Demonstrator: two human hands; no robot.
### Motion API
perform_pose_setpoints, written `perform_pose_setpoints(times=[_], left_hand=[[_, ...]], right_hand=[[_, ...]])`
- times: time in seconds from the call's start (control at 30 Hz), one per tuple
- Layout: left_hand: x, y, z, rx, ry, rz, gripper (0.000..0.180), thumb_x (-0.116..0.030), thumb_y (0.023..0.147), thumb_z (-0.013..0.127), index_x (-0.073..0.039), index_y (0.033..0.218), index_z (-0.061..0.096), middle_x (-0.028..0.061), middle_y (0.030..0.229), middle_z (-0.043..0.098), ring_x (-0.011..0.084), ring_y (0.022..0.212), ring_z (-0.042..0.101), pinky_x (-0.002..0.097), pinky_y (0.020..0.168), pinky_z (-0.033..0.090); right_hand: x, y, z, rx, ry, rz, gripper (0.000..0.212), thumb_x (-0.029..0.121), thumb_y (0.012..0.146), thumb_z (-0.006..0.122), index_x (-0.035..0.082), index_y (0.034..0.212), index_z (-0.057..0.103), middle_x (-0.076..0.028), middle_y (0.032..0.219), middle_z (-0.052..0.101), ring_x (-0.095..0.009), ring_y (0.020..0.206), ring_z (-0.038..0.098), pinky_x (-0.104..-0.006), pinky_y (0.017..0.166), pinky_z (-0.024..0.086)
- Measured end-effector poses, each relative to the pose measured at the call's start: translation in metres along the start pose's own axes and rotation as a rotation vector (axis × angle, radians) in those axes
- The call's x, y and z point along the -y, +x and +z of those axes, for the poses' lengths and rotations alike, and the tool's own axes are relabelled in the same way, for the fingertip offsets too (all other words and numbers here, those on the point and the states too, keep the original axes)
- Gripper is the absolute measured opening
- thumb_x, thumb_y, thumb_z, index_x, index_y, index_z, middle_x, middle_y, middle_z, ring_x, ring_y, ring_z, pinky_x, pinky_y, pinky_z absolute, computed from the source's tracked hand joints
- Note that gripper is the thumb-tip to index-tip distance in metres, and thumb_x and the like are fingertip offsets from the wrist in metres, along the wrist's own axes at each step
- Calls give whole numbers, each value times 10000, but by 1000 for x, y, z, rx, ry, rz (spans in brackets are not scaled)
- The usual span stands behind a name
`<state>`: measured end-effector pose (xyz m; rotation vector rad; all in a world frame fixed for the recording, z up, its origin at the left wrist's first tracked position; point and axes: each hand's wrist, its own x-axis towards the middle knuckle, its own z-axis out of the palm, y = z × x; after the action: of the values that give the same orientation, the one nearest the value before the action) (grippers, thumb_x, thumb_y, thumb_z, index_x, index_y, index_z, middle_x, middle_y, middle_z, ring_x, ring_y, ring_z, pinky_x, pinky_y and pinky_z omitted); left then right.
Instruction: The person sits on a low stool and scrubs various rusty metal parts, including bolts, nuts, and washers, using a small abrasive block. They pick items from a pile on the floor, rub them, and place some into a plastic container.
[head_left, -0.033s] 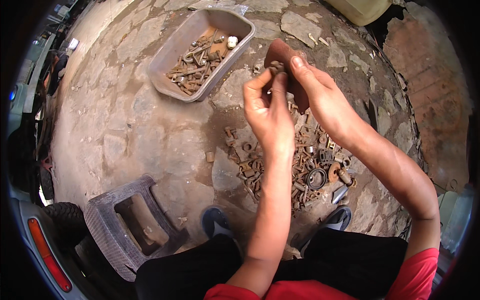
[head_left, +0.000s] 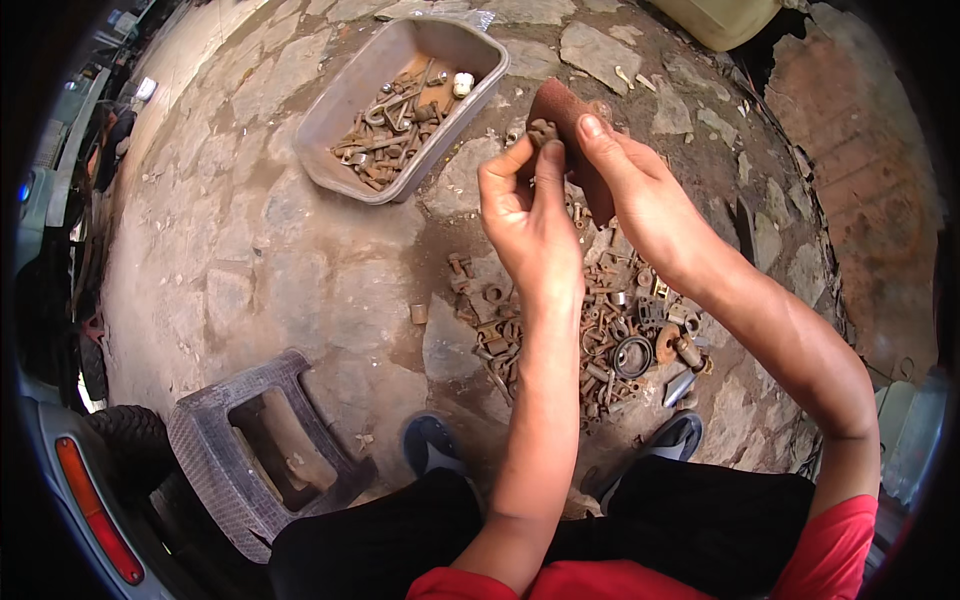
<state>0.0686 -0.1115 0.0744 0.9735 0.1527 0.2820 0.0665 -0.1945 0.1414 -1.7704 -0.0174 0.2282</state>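
Note:
My left hand (head_left: 538, 225) pinches a small rusty metal part (head_left: 543, 132) between thumb and fingers; its exact kind is not clear. Against its right side lies a folded brown-red piece of sandpaper (head_left: 556, 98), gripped by my right hand (head_left: 650, 195) with the thumb on top. Both hands are raised above the stone ground, close together. Below them spreads a pile of rusty hardware (head_left: 605, 330), with bolts, nuts, rings and a round black-rimmed piece (head_left: 632, 357). A grey plastic bin (head_left: 440, 145) to the upper left holds rusty bolts and a white fitting (head_left: 463, 84).
A dark plastic stool (head_left: 225, 440) stands at lower left, beside a vehicle's red-orange lamp (head_left: 98, 510). My shod feet flank the pile's near edge. A rusty sheet (head_left: 860, 190) lies at far right; a yellowish container (head_left: 715, 22) is at the top.
My left hand has shifted slightly left with the rusty part, showing more of it beside the sandpaper. The right hand has barely moved and keeps its grip.

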Motion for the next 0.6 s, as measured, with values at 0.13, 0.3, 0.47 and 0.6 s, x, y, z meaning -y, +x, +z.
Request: perform_pose_setpoints(times=[0.13, 0.3, 0.47, 0.6], left_hand=[[7, -16, 9, 40, -40, 16, 149, -40, 963, 580, 11, 1102, 555, 116, 1089, 640, 156, 997, 613, 295, 897, 499], [12, -1, 3, 19, -57, 5, 136, -39, 959, 585, 12, 1084, 569, 127, 1079, 647, 165, 998, 622, 282, 903, 507], [10, 0, 1, 18, -18, -19, 138, -33, 948, 604, 21, 1068, 564, 139, 1080, 646, 166, 1020, 615, 303, 934, 498], [21, -17, 13, 87, -79, 71, 133, -45, 949, 612, 17, 1057, 565, 133, 1070, 650, 160, 1014, 614, 297, 915, 493]], right_hand=[[-3, 7, -9, 13, -11, 105, 556, 388, 1055, 292, 23, 1467, 364, -168, 1460, 451, -245, 1382, 382, -342, 1157, 261], [-14, 4, -8, -8, -46, 22, 599, 441, 1040, 302, 9, 1445, 397, -205, 1417, 486, -271, 1349, 426, -339, 1144, 291], [-15, 5, -9, -32, -63, 121, 603, 440, 1044, 276, -1, 1436, 401, -224, 1390, 503, -289, 1342, 436, -351, 1136, 308], [-19, 8, -11, -49, -76, 119, 608, 444, 1044, 265, 8, 1452, 376, -233, 1397, 492, -297, 1347, 429, -362, 1143, 303]])
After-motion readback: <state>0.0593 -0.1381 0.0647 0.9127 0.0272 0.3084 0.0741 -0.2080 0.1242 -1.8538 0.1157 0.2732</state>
